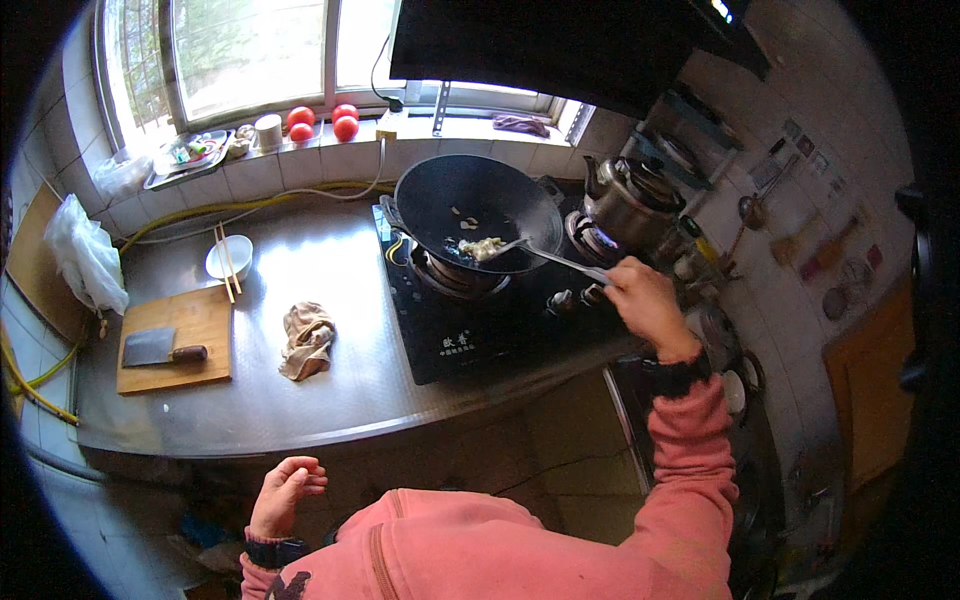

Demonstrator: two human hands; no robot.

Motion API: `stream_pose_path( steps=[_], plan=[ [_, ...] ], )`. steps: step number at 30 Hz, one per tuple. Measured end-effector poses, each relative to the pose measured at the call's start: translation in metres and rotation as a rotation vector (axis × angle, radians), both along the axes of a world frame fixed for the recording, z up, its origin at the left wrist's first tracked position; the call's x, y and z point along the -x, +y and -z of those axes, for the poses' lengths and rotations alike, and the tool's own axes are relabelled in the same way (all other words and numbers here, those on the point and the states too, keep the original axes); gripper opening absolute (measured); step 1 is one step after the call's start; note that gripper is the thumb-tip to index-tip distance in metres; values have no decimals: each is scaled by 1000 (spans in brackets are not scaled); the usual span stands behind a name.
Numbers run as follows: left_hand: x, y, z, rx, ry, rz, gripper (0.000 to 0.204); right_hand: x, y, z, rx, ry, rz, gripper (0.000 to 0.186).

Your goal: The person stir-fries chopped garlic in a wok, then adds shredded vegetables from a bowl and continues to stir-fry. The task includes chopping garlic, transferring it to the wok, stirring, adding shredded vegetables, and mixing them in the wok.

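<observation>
My right hand (645, 300) grips closed the spatula (545, 255) handle, its blade reaching the food (482, 246) in the wok (478, 212) at upper centre, while my left hand (285, 492), empty and half-curled, hangs low, away from the heat.

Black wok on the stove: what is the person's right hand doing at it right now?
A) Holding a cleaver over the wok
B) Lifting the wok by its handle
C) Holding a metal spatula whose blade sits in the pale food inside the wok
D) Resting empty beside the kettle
C: the right hand has its grip on the long metal spatula, and the blade end lies in the pale food inside the black round wok.
</observation>
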State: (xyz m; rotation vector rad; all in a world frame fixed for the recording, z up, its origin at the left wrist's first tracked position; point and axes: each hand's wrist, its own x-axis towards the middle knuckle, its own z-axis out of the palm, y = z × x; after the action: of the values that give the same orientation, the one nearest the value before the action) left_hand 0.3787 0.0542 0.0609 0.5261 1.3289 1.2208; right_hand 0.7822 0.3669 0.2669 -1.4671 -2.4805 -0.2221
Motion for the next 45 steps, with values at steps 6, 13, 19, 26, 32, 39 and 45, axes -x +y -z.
stream_pose_path(
  steps=[6,13,19,26,32,39,45],
  plan=[
    [-2,1,-3,-8,-3,8,24,36,43,43,-72,171,84,15],
    [2,-15,5,-12,-8,-15,24,55,54,60,14,153,34,18],
    [3,-24,11,22,-5,-74,22,17,18,11,-21,105,-1,14],
    [1,-15,6,9,-19,-39,23,10,17,-3,2,36,-42,14],
    [1,-12,1,-1,-4,-32,23,36,38,32,26,211,-124,16],
    [-1,-15,3,23,-18,-62,24,16,46,29,-38,128,27,17],
    [1,-9,2,3,27,-8,24,30,48,43,-39,136,-15,16]
  ],
)
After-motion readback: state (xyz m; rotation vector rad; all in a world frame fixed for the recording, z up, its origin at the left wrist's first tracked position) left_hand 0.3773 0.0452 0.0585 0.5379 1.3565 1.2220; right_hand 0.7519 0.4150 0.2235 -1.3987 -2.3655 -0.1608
